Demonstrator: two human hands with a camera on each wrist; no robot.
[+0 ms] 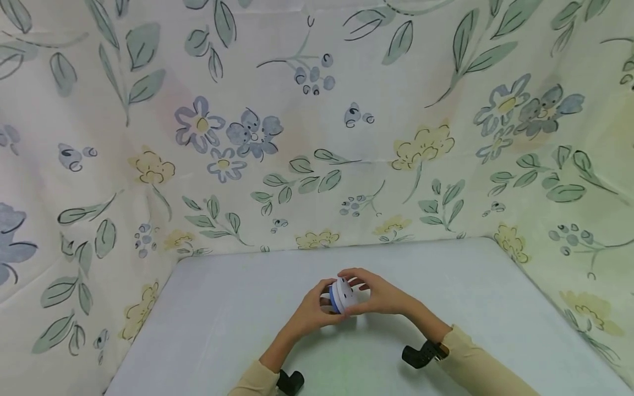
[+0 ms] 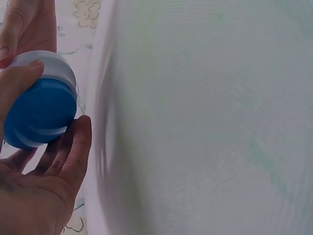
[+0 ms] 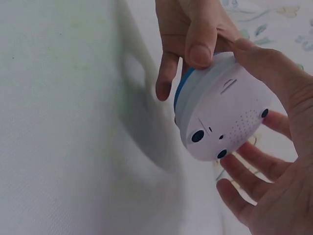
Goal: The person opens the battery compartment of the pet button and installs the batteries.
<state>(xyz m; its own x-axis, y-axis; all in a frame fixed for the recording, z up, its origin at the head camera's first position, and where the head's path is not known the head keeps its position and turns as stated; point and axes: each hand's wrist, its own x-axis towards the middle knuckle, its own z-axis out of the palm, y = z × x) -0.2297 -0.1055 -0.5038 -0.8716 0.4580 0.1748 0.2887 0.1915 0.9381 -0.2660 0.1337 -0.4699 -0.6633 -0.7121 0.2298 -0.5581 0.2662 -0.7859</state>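
Observation:
Above the white table, both hands hold a round white-and-blue device (image 1: 345, 295) between them, tilted on its side. My left hand (image 1: 312, 314) grips its blue domed side (image 2: 41, 112), thumb over the pale rim and fingers around the far edge. From the other side, my right hand (image 1: 383, 296) holds the white base (image 3: 227, 110) with its thumb at the rim and its fingertips along the opposite edge. That white face carries a cluster of small holes, a few dark round feet and a slot. What the device is exactly cannot be told.
A pale cloth-covered table (image 1: 238, 308) spreads beneath the hands. Floral fabric (image 1: 317, 137) hangs behind it and along both sides. Black wrist cameras (image 1: 420, 355) are strapped to both forearms.

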